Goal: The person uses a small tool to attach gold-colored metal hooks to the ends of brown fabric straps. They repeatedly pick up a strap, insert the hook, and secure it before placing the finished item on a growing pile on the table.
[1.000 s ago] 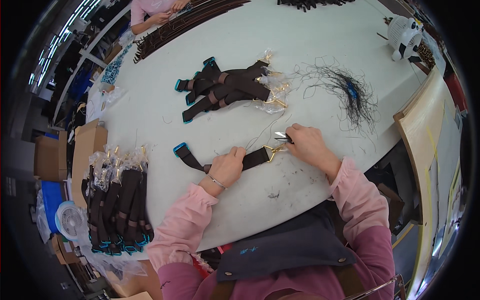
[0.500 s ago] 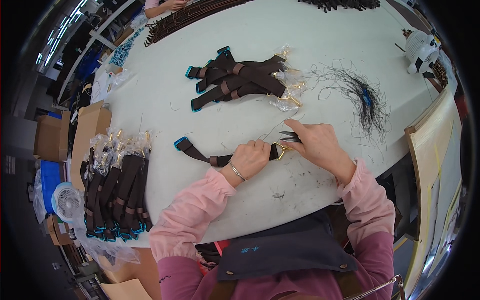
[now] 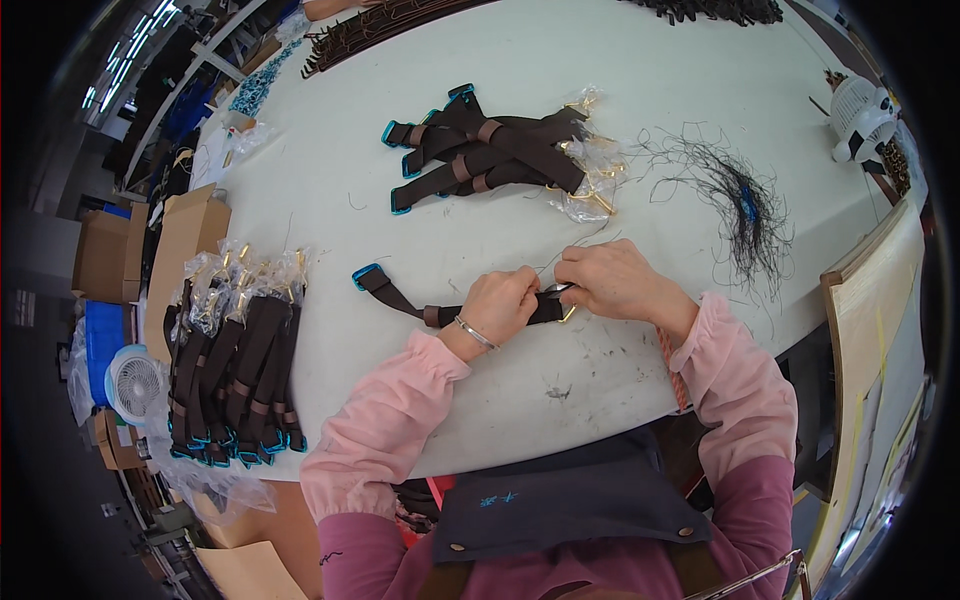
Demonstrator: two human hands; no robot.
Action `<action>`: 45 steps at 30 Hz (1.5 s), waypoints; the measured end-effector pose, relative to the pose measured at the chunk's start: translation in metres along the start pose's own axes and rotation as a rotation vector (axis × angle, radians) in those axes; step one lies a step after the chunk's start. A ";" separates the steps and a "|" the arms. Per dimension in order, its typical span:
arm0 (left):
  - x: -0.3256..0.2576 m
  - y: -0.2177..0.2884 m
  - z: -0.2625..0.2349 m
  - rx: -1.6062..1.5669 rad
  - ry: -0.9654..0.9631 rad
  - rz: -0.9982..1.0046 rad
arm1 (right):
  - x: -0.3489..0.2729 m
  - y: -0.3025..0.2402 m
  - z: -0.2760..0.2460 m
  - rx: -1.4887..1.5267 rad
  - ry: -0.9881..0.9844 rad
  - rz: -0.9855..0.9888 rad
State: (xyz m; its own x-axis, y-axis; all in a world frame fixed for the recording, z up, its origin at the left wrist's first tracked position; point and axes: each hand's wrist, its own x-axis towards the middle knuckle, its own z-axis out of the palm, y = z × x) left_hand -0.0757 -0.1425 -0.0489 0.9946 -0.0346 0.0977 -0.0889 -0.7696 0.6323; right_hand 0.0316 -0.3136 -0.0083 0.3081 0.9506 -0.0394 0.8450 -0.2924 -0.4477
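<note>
A dark brown strap (image 3: 400,297) with a blue end cap lies across the white table (image 3: 330,200) in front of me. My left hand (image 3: 500,305) presses down on its middle. My right hand (image 3: 610,283) grips the strap's right end, where a gold metal buckle and small dark scissors peek out between my fingers. A bracelet circles my left wrist. The part of the strap under both hands is hidden.
A small pile of brown straps (image 3: 490,150) with plastic-wrapped buckles lies further back. A larger row of similar straps (image 3: 235,370) sits at the left edge on clear plastic. Loose black threads (image 3: 735,205) lie right; a small white fan (image 3: 860,115) stands far right, another fan (image 3: 135,385) and cardboard boxes (image 3: 190,235) left.
My hands have drawn closer together over the strap's right end. The view has shifted slightly, so the table contents sit a little lower in the picture.
</note>
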 end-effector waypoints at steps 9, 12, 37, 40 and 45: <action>0.002 -0.001 0.002 0.046 -0.022 -0.007 | -0.006 -0.003 0.015 -0.143 0.159 -0.063; 0.006 -0.004 -0.003 0.004 -0.118 -0.060 | -0.008 -0.003 0.015 -0.127 0.172 -0.051; 0.009 -0.010 -0.005 -0.126 -0.152 -0.096 | -0.007 -0.013 0.017 -0.073 0.174 0.023; 0.009 -0.009 -0.005 -0.120 -0.148 -0.088 | -0.007 -0.010 0.023 -0.068 0.231 0.003; 0.008 -0.010 -0.004 -0.121 -0.136 -0.089 | -0.007 -0.011 0.022 -0.055 0.222 0.008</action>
State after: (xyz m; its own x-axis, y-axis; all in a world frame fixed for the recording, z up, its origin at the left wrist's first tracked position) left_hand -0.0666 -0.1322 -0.0512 0.9962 -0.0617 -0.0618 0.0020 -0.6917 0.7222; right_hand 0.0101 -0.3149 -0.0227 0.3984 0.9036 0.1574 0.8627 -0.3109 -0.3989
